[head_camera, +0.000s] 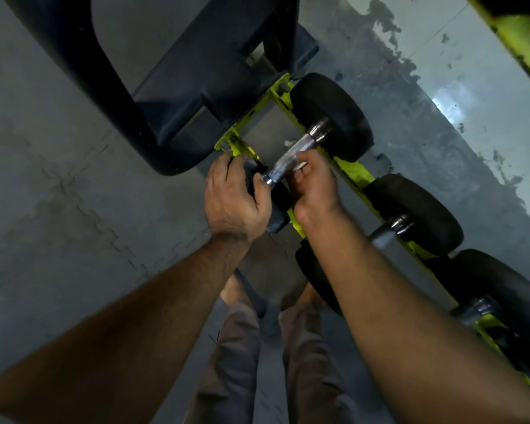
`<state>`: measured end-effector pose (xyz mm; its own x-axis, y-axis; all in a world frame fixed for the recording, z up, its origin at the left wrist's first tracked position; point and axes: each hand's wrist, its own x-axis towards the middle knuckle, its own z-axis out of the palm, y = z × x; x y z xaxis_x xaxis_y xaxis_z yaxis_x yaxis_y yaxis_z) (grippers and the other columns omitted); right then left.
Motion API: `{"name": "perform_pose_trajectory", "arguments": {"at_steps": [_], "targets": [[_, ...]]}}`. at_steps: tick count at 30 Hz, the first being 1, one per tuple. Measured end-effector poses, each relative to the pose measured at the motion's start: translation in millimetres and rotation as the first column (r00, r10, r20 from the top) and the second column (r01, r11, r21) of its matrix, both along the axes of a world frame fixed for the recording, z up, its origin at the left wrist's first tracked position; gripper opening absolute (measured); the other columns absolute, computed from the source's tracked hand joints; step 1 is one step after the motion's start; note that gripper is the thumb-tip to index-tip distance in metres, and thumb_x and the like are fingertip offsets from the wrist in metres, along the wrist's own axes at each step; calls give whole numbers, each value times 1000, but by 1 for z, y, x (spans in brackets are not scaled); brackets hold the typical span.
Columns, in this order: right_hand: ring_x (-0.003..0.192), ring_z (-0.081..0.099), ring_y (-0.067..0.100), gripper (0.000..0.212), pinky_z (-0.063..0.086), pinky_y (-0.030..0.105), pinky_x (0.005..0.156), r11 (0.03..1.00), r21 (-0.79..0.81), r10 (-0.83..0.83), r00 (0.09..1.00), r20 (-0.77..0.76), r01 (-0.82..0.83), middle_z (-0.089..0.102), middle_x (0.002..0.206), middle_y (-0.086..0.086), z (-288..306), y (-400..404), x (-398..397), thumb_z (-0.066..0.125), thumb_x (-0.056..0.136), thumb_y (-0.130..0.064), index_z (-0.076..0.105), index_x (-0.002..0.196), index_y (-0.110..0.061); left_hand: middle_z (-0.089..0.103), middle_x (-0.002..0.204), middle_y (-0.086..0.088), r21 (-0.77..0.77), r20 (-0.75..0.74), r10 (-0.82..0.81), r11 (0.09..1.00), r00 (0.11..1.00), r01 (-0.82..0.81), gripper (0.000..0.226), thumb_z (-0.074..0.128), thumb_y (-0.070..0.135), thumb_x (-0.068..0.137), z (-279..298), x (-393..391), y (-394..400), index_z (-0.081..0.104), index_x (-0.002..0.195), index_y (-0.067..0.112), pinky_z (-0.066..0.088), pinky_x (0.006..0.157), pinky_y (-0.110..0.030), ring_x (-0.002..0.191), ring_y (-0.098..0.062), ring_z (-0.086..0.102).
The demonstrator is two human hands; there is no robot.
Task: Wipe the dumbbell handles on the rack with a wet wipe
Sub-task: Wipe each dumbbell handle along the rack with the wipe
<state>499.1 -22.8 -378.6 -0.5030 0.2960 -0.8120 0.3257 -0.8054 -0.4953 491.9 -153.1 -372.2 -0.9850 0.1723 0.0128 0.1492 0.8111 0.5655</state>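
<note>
A dumbbell with black ends and a knurled steel handle [292, 156] lies across the yellow-green rack [354, 174]. My left hand [234, 197] grips its near black end. My right hand [314, 186] is closed around the near half of the handle, with a small white bit of wet wipe [300, 166] showing under the fingers. Most of the wipe is hidden inside the hand. Two more dumbbells [410, 215] sit further right on the same rack, their handles partly covered by my right forearm.
A dark blue plastic chair or frame [153, 96] stands just left of the rack end. The floor is grey interlocking mat [58, 185], and a stained pale wall [426, 87] runs behind the rack. My legs and bare feet [233, 289] stand below.
</note>
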Motion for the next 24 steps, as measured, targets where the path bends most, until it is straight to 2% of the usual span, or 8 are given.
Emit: {"name": "perform_pose_trajectory", "arguments": {"at_steps": [1,4,7,10,13,17,21,24], "targets": [[60,62,10,9,48,19,55,1000,-9,30,1000,6,-30,63,71,3,4,5,1,55,89,-11,63,92,-9,59,125,-21,8,-4,-12,1000,1000,12,47,50,30,89,0,1,0,63,120,-3,45,103,-48,121,-34,54],[85,63,20,26,49,24,72,997,-11,-76,997,-22,76,61,94,14,6,25,-12,63,74,-16,62,98,-7,60,124,-24,12,-18,-5,1000,1000,5,47,50,29,90,-2,-2,-1,63,118,-6,45,102,-48,120,-37,55],[63,61,14,17,48,21,57,997,-15,82,996,18,-82,61,78,6,10,4,2,63,79,-18,65,94,-10,60,124,-25,20,-29,-2,1000,1000,2,46,49,27,91,-3,-1,-2,62,118,-7,45,103,-48,120,-38,55],[50,53,12,14,41,22,49,976,-85,204,978,54,-199,59,61,-2,14,4,10,55,87,-21,61,76,-15,60,125,-25,16,-31,-11,1000,999,11,46,48,28,92,0,1,0,62,119,-7,45,103,-48,120,-38,55],[49,37,10,18,30,21,45,983,-76,173,984,54,-168,45,61,-3,14,17,2,54,87,-29,49,71,-22,60,123,-24,8,-36,1,1000,999,0,45,47,30,94,-2,-1,-1,63,118,-6,46,102,-48,119,-38,56],[45,45,10,23,33,24,49,910,-92,412,909,69,-405,49,53,-4,18,0,14,54,85,-31,54,65,-20,61,122,-25,8,-62,-17,1000,998,18,45,47,30,94,-1,-1,-1,63,117,-6,46,101,-47,118,-38,56],[48,37,11,12,28,23,48,989,-120,89,994,69,-80,46,64,0,15,26,-10,56,82,-24,50,74,-18,61,122,-25,1,-65,-16,1000,998,17,46,48,30,95,-4,-2,-2,63,117,-6,47,101,-47,117,-38,56],[59,58,19,12,47,21,50,983,-98,162,984,68,-155,58,82,10,17,-1,-1,59,79,-20,60,88,-12,61,122,-25,1,-77,-16,1000,997,16,46,48,31,95,-7,-2,-3,63,117,-6,47,100,-48,118,-38,57]]}}
